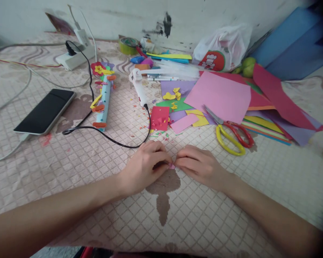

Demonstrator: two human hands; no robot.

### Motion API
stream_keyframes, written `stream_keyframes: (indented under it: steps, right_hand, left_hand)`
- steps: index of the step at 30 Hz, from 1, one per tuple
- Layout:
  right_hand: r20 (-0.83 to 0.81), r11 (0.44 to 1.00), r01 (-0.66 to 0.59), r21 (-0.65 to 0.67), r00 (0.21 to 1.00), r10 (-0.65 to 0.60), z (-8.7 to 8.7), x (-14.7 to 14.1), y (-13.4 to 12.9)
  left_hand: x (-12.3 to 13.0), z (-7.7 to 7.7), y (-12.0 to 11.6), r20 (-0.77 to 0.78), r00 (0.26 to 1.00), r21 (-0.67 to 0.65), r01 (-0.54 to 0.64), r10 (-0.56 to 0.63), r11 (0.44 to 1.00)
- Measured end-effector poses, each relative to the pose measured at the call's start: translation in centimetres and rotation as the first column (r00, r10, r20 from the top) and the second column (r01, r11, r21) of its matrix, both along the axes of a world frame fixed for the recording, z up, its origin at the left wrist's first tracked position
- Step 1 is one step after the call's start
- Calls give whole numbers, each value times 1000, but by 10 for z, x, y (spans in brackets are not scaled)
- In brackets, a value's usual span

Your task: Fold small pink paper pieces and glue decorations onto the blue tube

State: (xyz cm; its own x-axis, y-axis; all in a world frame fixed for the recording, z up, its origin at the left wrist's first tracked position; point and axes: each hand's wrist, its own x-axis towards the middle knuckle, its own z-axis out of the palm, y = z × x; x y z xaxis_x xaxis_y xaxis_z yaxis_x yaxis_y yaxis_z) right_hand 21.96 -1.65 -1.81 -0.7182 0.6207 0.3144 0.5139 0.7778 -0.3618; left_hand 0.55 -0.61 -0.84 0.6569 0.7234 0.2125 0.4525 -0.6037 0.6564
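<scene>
My left hand (150,163) pinches a small pink paper piece (171,166) just above the patterned tablecloth. My right hand (200,165) meets it from the other side, its fingertips pressed together at the edge of the pink piece; whether they grip it too is hidden. Beyond my hands lies a red paper square (159,115) with small scraps on it. To the right rest scissors (230,138) with one yellow and one red handle. A white glue gun (138,87) lies farther back, its black cord looping toward my left hand.
At left are a phone (45,111) on a charging cable and a power strip (75,57). A light blue strip decorated with paper pieces (104,102) stands near them. Colored sheets (220,95), a plastic bag (222,50), green tape (128,46) and a blue folder (290,43) lie toward the wall.
</scene>
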Motion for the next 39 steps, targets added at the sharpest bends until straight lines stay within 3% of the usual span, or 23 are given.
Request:
stream_keyframes:
  steps: [17,31,39]
  right_hand:
    - [42,998,-37,56,999,35,2,0,-1]
    - [80,999,-34,-20,996,35,5,-5,-2]
    - [56,993,34,-114,998,-27,6,-9,-2]
  left_hand:
    - [0,-1,1,-25,1000,18,9,-9,1000]
    - [1,-1,-1,-47,999,-6,-11,11,1000]
    - [-3,-3,-7,-41,999,1,-13,13,1000]
